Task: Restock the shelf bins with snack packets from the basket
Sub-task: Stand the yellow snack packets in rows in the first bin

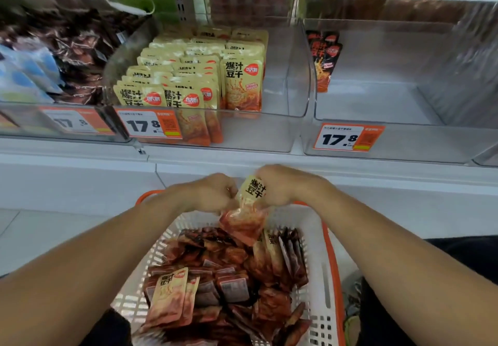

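Note:
Both hands meet above the far end of the white basket (324, 273). My right hand (280, 184) grips the top of a yellow snack packet (246, 210) that hangs down toward the basket. My left hand (215, 193) pinches the same packet at its left edge. The basket holds several red-brown and yellow packets (215, 278). On the shelf, the middle clear bin (256, 135) is filled with rows of upright yellow packets (188, 76) on its left side. The right clear bin (404, 140) holds only a few dark red packets (323, 59) against its left wall.
A left bin (54, 62) holds dark brown and blue packets. Orange price tags (347, 138) reading 17.8 hang on the bin fronts. A white shelf ledge (242, 165) runs between the bins and the basket. The basket has an orange rim and handle.

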### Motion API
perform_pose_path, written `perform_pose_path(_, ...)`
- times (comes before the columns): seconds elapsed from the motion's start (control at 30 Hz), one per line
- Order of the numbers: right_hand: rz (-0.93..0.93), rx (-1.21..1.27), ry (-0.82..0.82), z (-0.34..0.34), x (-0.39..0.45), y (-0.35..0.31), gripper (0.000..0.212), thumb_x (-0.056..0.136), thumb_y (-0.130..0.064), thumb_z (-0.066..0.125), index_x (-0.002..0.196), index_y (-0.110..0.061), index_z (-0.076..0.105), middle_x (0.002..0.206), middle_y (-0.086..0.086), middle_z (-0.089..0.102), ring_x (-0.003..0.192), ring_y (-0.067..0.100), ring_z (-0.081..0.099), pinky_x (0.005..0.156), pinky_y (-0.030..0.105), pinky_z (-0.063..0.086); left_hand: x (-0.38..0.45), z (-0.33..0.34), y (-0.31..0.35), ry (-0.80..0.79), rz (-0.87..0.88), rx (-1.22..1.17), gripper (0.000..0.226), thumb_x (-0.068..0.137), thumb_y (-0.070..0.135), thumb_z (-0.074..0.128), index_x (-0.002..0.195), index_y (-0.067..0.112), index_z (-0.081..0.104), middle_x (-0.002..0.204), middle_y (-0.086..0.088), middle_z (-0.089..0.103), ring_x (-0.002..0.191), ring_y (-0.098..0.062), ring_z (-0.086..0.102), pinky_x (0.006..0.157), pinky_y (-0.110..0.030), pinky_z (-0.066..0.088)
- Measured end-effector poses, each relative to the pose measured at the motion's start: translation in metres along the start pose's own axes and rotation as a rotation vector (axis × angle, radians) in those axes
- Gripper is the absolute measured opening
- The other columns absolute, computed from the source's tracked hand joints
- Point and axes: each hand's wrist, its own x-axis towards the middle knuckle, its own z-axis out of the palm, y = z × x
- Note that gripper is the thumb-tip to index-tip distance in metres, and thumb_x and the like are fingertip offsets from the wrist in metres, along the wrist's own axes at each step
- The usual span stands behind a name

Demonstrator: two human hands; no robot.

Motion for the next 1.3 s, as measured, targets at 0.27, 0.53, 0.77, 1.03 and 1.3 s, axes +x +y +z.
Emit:
perform_pose_path(0.27, -0.215, 0.177, 0.369, -0.106, -0.065, -0.041, 0.034, 0.081, -0.03, 0.081, 0.107, -0.021, 0.06, 0.11, -0.003, 0.066, 0.101, 0.019, 0.061, 0.083, 0.035, 0.05, -0.046, -0.044, 0.033, 0.419, 0.444, -0.234, 0.023, 0.088, 0.004, 0.071, 0.097, 0.025, 0.068, 0.09, 0.021, 0.075, 0.086, -0.001, 0.07, 0.074, -0.017, 0.054)
perform_pose_path(0.53, -0.436, 0.603, 1.274, -0.132, -0.074, -0.037, 0.028, 0.086, -0.017, 0.074, 0.097, -0.025, 0.049, 0.084, -0.016, 0.062, 0.072, 0.002, 0.059, 0.064, 0.021, 0.047, -0.034, -0.072, 0.03, 1.294, 0.463, 0.195, 0.03, 0.092, 0.024, 0.06, 0.117, 0.009, 0.059, 0.121, -0.012, 0.058, 0.122, -0.03, 0.051, 0.106, -0.038, 0.038)
perform_pose_path(0.77, -0.086, 0.264, 1.126, -0.137, -0.02, -0.021, 0.024, 0.083, -0.021, 0.076, 0.1, -0.022, 0.059, 0.093, -0.004, 0.067, 0.089, 0.02, 0.062, 0.079, 0.036, 0.051, -0.011, -0.073, 0.009, 1.204, 0.363, 0.448, 0.048, 0.097, 0.034, 0.043, 0.139, 0.011, 0.052, 0.15, -0.012, 0.044, 0.148, -0.031, 0.026, 0.122, -0.052, 0.014)
perform_pose_path(1.03, 0.173, 0.151, 0.972, -0.142, 0.042, -0.026, 0.029, 0.083, -0.017, 0.076, 0.107, -0.029, 0.065, 0.111, 0.002, 0.069, 0.104, 0.028, 0.063, 0.073, 0.03, 0.038, -0.008, -0.072, 0.012, 1.237, 0.359, 0.459, 0.046, 0.097, 0.032, 0.045, 0.138, 0.012, 0.055, 0.146, -0.009, 0.05, 0.146, -0.03, 0.031, 0.12, -0.054, 0.015)
perform_pose_path(1.3, 0.227, 0.104, 1.065, -0.134, 0.065, -0.032, 0.045, 0.077, -0.004, 0.075, 0.117, -0.021, 0.063, 0.123, 0.006, 0.047, 0.117, 0.028, 0.046, 0.081, 0.039, 0.05, -0.002, -0.071, 0.012, 1.302, 0.398, 0.417, 0.045, 0.092, 0.029, 0.049, 0.131, 0.01, 0.06, 0.14, -0.01, 0.055, 0.144, -0.032, 0.035, 0.12, -0.055, 0.015)
